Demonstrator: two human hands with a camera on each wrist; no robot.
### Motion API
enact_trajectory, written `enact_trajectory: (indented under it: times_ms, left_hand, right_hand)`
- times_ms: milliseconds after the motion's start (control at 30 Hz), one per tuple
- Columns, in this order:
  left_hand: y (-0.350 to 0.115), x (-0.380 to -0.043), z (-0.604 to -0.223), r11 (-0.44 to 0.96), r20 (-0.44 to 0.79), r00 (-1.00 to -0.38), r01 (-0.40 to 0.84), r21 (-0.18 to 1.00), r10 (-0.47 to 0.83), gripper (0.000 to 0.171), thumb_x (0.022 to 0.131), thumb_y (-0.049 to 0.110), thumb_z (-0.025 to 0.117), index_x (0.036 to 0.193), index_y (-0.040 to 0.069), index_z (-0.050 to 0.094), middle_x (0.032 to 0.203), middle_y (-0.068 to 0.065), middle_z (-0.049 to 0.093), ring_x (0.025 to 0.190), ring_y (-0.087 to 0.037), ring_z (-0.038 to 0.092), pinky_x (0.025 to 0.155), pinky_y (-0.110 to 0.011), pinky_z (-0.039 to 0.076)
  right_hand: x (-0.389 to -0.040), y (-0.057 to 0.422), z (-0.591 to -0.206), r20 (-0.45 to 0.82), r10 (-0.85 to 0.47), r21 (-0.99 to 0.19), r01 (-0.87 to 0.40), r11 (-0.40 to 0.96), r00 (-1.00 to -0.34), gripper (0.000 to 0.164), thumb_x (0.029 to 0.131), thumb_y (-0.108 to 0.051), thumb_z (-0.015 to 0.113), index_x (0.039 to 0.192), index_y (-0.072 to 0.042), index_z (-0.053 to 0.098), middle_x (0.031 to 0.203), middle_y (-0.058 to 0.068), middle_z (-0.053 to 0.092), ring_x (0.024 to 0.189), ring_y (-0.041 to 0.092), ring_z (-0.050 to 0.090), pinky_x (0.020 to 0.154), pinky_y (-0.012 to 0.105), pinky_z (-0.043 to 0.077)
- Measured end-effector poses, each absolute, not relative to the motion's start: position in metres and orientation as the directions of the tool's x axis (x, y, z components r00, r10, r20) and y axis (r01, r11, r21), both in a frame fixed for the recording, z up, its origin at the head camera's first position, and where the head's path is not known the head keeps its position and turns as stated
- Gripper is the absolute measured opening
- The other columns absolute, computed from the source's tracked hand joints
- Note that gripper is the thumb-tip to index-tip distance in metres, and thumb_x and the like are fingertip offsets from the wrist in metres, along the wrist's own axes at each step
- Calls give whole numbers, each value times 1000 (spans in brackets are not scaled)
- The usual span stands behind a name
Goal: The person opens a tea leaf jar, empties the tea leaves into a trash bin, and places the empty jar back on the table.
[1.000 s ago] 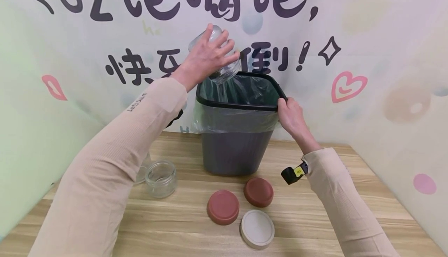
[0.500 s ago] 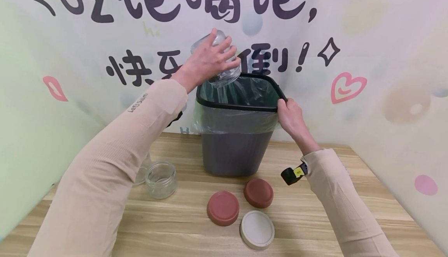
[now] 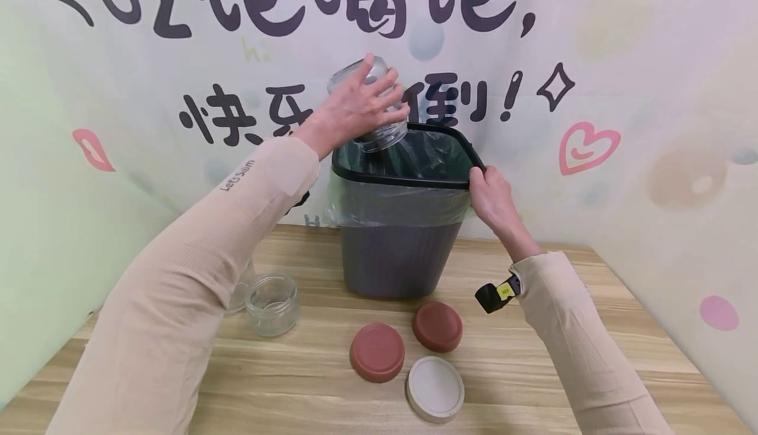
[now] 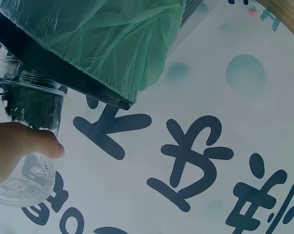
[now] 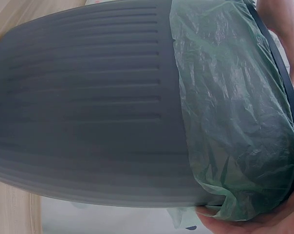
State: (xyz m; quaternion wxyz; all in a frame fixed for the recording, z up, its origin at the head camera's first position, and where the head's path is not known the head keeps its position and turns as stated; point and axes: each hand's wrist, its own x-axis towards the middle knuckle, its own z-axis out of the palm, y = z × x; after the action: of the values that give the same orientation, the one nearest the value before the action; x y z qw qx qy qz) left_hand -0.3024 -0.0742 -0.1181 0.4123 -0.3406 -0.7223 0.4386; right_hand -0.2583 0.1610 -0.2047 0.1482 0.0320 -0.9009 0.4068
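My left hand [image 3: 362, 104] grips a clear glass jar [image 3: 383, 137], tipped mouth-down over the left side of a trash bin. In the left wrist view, a dark clump [image 4: 32, 105] sits inside the jar near its threaded mouth, and the thumb [image 4: 47, 144] lies across the glass. The grey bin [image 3: 397, 260] stands on the table with its black rim lined by a translucent green bag [image 3: 403, 203]. On the right, my right hand [image 3: 493, 198] holds the rim, thumb on top; the right wrist view has its fingers [image 5: 259, 224] against the folded-over bag.
Two red lids [image 3: 378, 352] [image 3: 438, 326] and a whitish lid [image 3: 435, 387] lie on the wooden table [image 3: 296, 382] before the bin. An open glass jar [image 3: 272, 305] stands left, with another glass jar [image 3: 239, 295] partly behind my sleeve. A printed backdrop [image 3: 622, 40] hangs behind.
The jar in my left hand has come down slightly and a little to the right. The clear stream seen earlier under its mouth no longer shows; something dark is there now. My right hand stays put.
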Motion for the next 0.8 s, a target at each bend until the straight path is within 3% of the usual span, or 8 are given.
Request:
enact_trajectory:
  times_ms: [300,533,800]
  left_hand:
    - [-72,-304,-115,388,304,-400,150,-909,865,57,79,-8,55,126,19,39,128,-13,42,121,-31,34,96,-53,29]
    - [-68,-304,-113,377,299,-389,141,-915,872,54,79,-8,53,125,19,39,128,-12,43,121,-31,34,97,-51,29]
    - [-63,-304,-111,318,233,-396,162,-934,888,55,80,-6,55,126,18,39,130,-12,42,123,-31,33,98,-52,28]
  right_hand:
    - [-259,161,-204,291,63,-721,-176,670,-955,51,92,-27,18,116,13,40,105,25,44,94,35,41,80,41,35]
    - [-259,163,-204,277,49,-730,-177,661,-960,53,93,-29,18,120,13,36,113,26,42,98,36,40,83,42,35]
    - [-259,163,-203,275,46,-735,-179,654,-960,54,93,-28,18,122,13,36,115,27,42,100,36,40,84,43,35]
